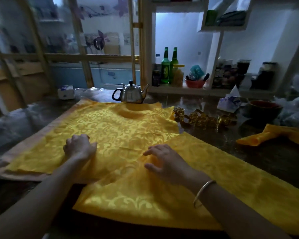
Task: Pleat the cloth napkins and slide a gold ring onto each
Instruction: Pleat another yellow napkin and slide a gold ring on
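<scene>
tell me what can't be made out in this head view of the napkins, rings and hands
All in the head view:
- left hand: the fingertips curl under the knuckles, so a pinch on the spread napkin is unclear.
- gold rings: they overlap in dim light, so the count is unclear.
- folded napkin: cut off by the right edge; any ring on it is unseen.
- shelf jars: labels blurred.
</scene>
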Demonstrator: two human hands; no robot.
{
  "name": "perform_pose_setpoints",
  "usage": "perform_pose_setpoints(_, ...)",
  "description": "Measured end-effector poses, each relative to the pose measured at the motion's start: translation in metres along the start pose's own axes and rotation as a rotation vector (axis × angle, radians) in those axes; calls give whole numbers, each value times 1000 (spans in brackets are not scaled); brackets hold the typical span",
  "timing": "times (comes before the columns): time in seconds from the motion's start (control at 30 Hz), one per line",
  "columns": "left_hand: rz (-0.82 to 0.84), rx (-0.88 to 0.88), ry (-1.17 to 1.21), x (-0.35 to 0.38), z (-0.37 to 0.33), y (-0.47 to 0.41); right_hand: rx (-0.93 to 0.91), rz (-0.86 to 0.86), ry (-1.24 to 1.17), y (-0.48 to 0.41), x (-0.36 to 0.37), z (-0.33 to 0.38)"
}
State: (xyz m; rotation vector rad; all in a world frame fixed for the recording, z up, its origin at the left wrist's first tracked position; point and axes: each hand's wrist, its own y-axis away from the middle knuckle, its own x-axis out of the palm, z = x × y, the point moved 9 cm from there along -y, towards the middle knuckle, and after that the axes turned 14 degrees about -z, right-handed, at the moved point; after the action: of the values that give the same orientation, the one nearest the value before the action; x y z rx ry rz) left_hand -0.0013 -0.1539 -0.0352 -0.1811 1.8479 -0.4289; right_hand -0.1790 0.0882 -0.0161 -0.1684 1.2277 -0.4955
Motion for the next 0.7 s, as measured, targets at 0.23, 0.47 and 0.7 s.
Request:
perform_pose_setpoints(0.23,46,-113,-181,-17,102,-37,-184,83,35,-53,62,97)
perform_pose_setpoints(0.47,276,-236,-113,7,153,-79,-145,203,190,-97,106,133)
perform_pose_setpoints(0.7,288,-96,-16,11,117,-92,-116,157,183,-123,123,152)
